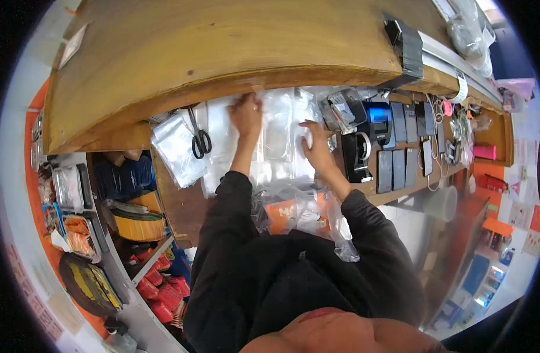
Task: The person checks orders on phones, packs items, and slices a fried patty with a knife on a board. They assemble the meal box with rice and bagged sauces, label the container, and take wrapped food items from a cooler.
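My left hand (246,117) is over a layer of clear plastic bags (276,132) spread on the desk, close under the wooden shelf edge. Its fingers are smeared by motion, so I cannot tell what they hold. My right hand (319,150) is at the right side of these bags, with index finger and thumb apart. A pale, shiny patch shows between them; whether it is plastic behind the hand is unclear. Black-handled scissors (200,141) lie left of my left hand, beside another stack of clear bags (179,147). An orange-printed plastic package (296,213) lies against my body.
A black tape dispenser (357,156), a blue-and-black device (378,120) and several phones (391,167) stand or lie to the right. The wooden shelf (223,44) overhangs the desk. Red packets (161,288) fill a lower shelf at left. A whitish bin (441,203) stands right.
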Tool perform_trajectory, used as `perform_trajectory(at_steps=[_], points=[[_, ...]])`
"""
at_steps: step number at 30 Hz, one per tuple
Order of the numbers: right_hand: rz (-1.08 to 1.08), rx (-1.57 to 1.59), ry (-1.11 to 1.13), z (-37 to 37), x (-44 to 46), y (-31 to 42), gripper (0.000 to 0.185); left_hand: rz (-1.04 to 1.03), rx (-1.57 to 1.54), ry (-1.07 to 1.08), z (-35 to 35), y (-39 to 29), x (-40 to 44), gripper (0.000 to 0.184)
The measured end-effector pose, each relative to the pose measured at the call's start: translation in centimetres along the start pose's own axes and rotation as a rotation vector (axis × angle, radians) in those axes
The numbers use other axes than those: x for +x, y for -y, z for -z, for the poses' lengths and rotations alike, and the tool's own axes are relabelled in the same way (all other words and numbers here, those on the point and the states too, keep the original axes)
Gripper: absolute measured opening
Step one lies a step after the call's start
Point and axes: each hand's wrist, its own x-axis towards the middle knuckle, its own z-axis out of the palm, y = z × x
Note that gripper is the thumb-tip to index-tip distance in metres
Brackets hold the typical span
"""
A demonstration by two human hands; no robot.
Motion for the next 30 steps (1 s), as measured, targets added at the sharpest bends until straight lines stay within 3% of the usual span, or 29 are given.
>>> perform_trajectory(at_steps=[3, 6, 7, 11, 13, 14, 16, 18, 19, 22, 24, 25, 28, 30], points=[[-0.256, -0.026, -0.248, 0.8, -2.5, -2.3, 0.036, 0.099, 0.153, -0.405, 2.1, 0.8, 0.5, 0.039], [-0.326, -0.027, -0.237, 0.8, -4.7, -3.6, 0.040, -0.081, 0.141, -0.495, 2.8, -1.5, -0.1, 0.045], [-0.394, 0.030, -0.251, 0.4, -5.2, -3.6, 0.032, -0.120, 0.100, -0.381, 2.3, -2.8, -0.8, 0.045], [-0.508, 0.211, -0.132, -0.3, -5.6, -5.0, 0.022, -0.250, 0.061, -0.248, 1.0, -5.9, -1.8, 0.040], [-0.561, 0.214, -0.228, 1.1, -4.6, -3.1, 0.013, -0.186, -0.325, 0.103, 0.6, -6.3, -1.9, 0.036], [-0.569, 0.218, -0.229, 1.9, -4.3, -2.2, 0.013, -0.187, -0.322, 0.111, 0.5, -6.7, -2.3, 0.036], [-0.242, -0.102, -0.293, 3.3, -3.7, -0.6, 0.013, 0.044, -0.708, 0.548, 1.0, -8.4, -3.4, 0.037], [-0.131, -0.118, -0.271, 4.0, -3.2, 0.5, 0.014, 0.251, -1.064, 0.736, -1.0, -8.1, -4.9, 0.045], [-0.034, -0.104, -0.264, 4.3, -2.8, 1.3, 0.014, 0.191, -1.128, 0.830, -1.4, -7.6, -4.8, 0.041], [0.066, -0.054, -0.260, 4.2, -2.5, 2.1, 0.023, 0.278, -1.289, 0.738, 0.6, -7.4, -5.2, 0.036], [-0.076, 0.269, -0.481, 4.1, -2.3, 3.1, 0.041, 0.316, -1.303, 0.661, 2.8, -7.8, -5.5, 0.028], [-0.070, 0.277, -0.478, 4.3, -2.2, 3.6, 0.041, 0.252, -1.258, 0.665, 3.4, -7.6, -5.5, 0.029], [0.035, -0.010, -0.238, 5.9, -1.6, 5.7, 0.057, 0.147, -1.161, 0.614, 3.8, -6.8, -5.7, 0.029], [0.106, -0.183, -0.254, 5.3, -1.3, 6.2, 0.055, 0.100, -1.112, 0.563, 3.7, -6.4, -6.0, 0.028]])
